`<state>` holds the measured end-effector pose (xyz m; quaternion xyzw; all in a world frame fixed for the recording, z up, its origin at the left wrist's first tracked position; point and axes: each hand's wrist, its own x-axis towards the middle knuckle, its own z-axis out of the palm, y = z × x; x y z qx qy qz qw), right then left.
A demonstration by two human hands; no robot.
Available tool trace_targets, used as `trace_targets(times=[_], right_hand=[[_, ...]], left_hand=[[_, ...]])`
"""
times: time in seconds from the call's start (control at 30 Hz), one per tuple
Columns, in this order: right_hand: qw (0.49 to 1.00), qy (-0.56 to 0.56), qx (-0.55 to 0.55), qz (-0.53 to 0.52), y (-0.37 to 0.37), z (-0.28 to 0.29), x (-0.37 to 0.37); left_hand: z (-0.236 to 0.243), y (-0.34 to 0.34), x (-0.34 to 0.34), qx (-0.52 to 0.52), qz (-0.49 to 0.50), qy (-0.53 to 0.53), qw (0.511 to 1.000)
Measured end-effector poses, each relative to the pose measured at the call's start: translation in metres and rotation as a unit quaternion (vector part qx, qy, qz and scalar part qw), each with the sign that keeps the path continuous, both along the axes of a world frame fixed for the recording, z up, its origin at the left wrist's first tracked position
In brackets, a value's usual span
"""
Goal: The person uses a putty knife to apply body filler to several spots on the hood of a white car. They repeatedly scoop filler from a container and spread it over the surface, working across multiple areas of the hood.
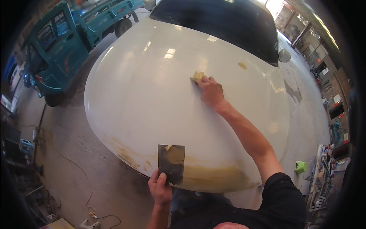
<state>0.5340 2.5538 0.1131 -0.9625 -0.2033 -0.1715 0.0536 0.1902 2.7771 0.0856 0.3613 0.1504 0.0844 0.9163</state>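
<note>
A white car hood (141, 95) fills the middle of the view. Low at its front edge, my left hand (160, 189) grips a dark rectangular board (170, 174), thumb on top. Tan filler putty (175, 155) is smeared across the board's upper part, with a small lump at its top edge. My right arm reaches out over the hood, and my right hand (212, 92) is closed on a putty spreader (193, 81), mostly hidden by the fingers. Its edge meets a pale yellow putty patch (198, 74) on the hood. A smaller putty patch (242, 65) lies farther right.
Brownish sanded filler (213, 177) runs along the hood's front edge. Beyond it is the dark windshield (221, 28). A teal three-wheeled truck (57, 49) stands at far left. At right are a green container (300, 167) and a cluttered bench (322, 179). A cable (85, 175) crosses the floor.
</note>
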Motion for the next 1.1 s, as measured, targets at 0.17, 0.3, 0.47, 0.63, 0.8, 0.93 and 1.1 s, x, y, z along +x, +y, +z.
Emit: trace_targets(times=[0.17, 0.3, 0.47, 0.63, 0.8, 0.93, 1.1], right_hand=[[0.999, 0.027, 0.043, -0.008, -0.011, 0.02, -0.006], [0.993, -0.016, 0.102, -0.057, -0.02, 0.024, 0.027], [0.994, 0.002, 0.076, -0.082, -0.019, -0.002, 0.057], [0.995, 0.033, 0.04, -0.084, -0.004, -0.001, 0.05], [0.998, -0.009, 0.033, -0.062, -0.006, -0.024, 0.025], [0.998, 0.052, 0.013, -0.025, -0.007, -0.02, 0.005], [0.993, -0.024, 0.101, -0.058, -0.029, -0.012, 0.015]], left_hand=[[0.002, 0.004, 0.005, 0.001, -0.001, -0.027, 1.0], [0.001, 0.005, 0.002, 0.015, 0.008, -0.029, 0.999], [-0.009, 0.01, -0.016, 0.013, 0.02, -0.012, 1.0], [-0.014, 0.015, -0.032, 0.017, 0.015, -0.001, 1.0], [-0.007, 0.014, -0.036, 0.027, 0.005, -0.005, 1.0], [-0.003, 0.013, -0.036, 0.027, 0.001, -0.031, 0.999], [-0.01, 0.031, -0.058, 0.042, 0.008, -0.045, 0.998]])
